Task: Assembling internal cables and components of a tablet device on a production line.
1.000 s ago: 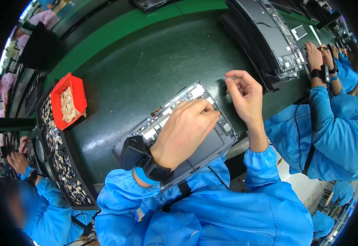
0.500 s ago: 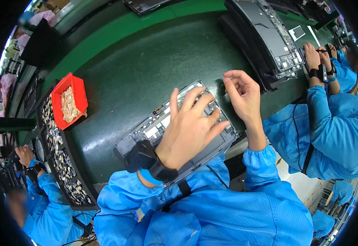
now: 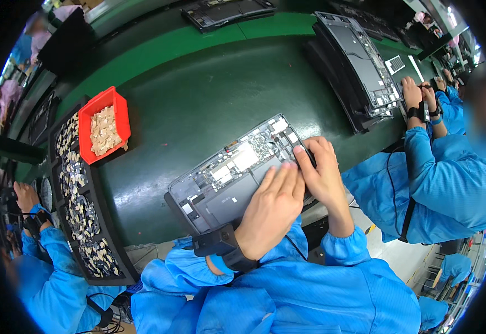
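Observation:
An opened laptop base (image 3: pixel 229 205), its circuit board and dark battery cells bare, lies tilted on the green table in front of me. My left hand (image 3: pixel 273 207) rests across its near right part, fingers stretched out and lying together; what is under the fingertips is hidden. At the right edge of the base is my right hand (image 3: pixel 323 175), its thumb on the top face and its other fingers curled around the corner. Left and right fingertips nearly meet. A black strapped device (image 3: pixel 220 245) sits on my left wrist.
A red bin (image 3: pixel 125 118) of small tan pieces stands at left, beside a black compartment tray (image 3: pixel 123 264) of small parts. Stacked laptop bases (image 3: pixel 359 61) are at back right; another laptop base (image 3: pixel 226 14) lies at the far edge. Co-workers in blue sit on both sides.
My right hand has come down from the air onto the laptop base's right edge. My left hand has slid toward the near right, its spread fingers now together, uncovering the circuit board.

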Available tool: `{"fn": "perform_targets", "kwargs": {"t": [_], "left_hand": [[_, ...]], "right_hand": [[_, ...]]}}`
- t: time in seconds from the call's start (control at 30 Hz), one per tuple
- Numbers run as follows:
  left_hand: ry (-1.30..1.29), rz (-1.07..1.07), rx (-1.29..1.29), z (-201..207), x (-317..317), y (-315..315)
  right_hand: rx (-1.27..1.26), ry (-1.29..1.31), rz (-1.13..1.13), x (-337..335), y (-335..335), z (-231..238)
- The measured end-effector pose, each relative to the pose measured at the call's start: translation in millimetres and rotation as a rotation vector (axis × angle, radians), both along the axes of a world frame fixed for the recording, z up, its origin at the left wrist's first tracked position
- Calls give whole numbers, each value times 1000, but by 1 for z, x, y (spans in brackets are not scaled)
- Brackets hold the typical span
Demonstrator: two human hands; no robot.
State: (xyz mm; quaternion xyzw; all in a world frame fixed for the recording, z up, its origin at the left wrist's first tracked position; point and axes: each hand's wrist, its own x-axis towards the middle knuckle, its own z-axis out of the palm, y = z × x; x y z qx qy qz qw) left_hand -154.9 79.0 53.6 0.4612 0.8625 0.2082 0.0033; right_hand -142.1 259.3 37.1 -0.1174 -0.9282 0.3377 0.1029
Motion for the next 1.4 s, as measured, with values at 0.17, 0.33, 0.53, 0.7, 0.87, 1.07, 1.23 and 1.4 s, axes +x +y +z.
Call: {"fn": "perform_targets", "kwargs": {"t": [0.17,0.33,0.53,0.7,0.87,1.07,1.23,1.4], "left_hand": [[153,115,153,2,-1,-3],[61,90,249,7,3,-8],[-298,-153,465,41,7,-54],[-454,13,633,22,-4,-121],[-397,211,603,-36,-11,-134],[-283,197,513,-32,-8,-141],[-303,181,565,-36,-8,-138],[-318,171,580,-33,-11,-138]], "right_hand": [[-478,19,123,-1,-2,15],[-876,-177,94,1,4,20],[-734,65,-52,-40,18,43],[-853,208,-51,-172,29,54],[-936,257,-12,-344,0,51],[63,-56,445,-443,-104,54],[990,-65,-14,-505,10,67],[262,-350,-301,-476,94,29]]}}
